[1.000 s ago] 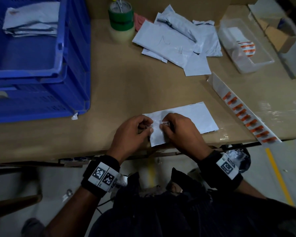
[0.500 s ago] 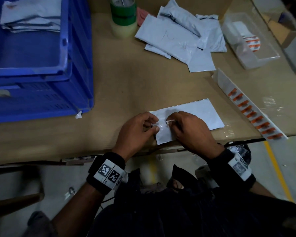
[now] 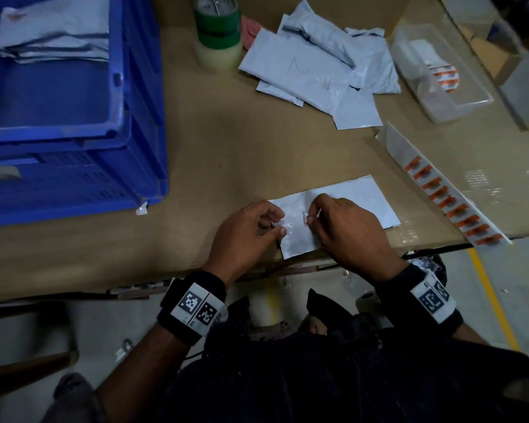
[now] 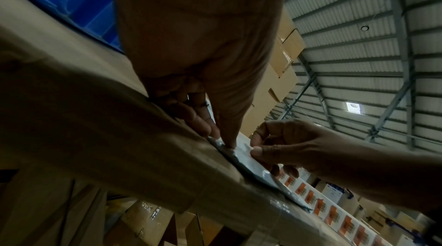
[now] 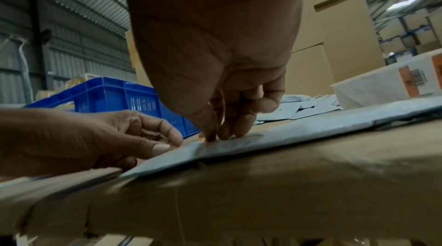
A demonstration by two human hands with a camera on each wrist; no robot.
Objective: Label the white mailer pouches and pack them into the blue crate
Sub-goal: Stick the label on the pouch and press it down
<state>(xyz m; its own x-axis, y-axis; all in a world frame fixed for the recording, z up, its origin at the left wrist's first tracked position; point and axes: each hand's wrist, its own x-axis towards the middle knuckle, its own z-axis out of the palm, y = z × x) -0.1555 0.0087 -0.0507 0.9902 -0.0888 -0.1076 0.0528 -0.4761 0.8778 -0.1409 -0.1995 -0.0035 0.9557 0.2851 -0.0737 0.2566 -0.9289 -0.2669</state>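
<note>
A white mailer pouch [image 3: 361, 203] lies flat at the table's front edge. My left hand [image 3: 277, 225] holds its left end, thumb on top and fingers curled. My right hand [image 3: 310, 216] pinches a small pale strip [image 3: 304, 215] just above the pouch surface, close to the left thumb. In the left wrist view the left hand [image 4: 222, 136] presses the pouch [image 4: 244, 163]. The right wrist view has the right hand [image 5: 220, 134] with fingertips down on the pouch [image 5: 311, 132]. The blue crate [image 3: 141, 132] stands at the left, with several white pouches [image 3: 52, 35] inside.
A loose pile of white pouches [image 3: 312, 68] lies at the back. A long strip of orange labels [image 3: 446, 199] runs along the right. Behind it is a clear box [image 3: 458, 102] with a label roll. Stacked tape rolls [image 3: 217, 29] stand beside the crate.
Both hands stay on the pouch's left end. The right hand's pinched strip has drawn slightly away from the left thumb. The head view has shifted a little.
</note>
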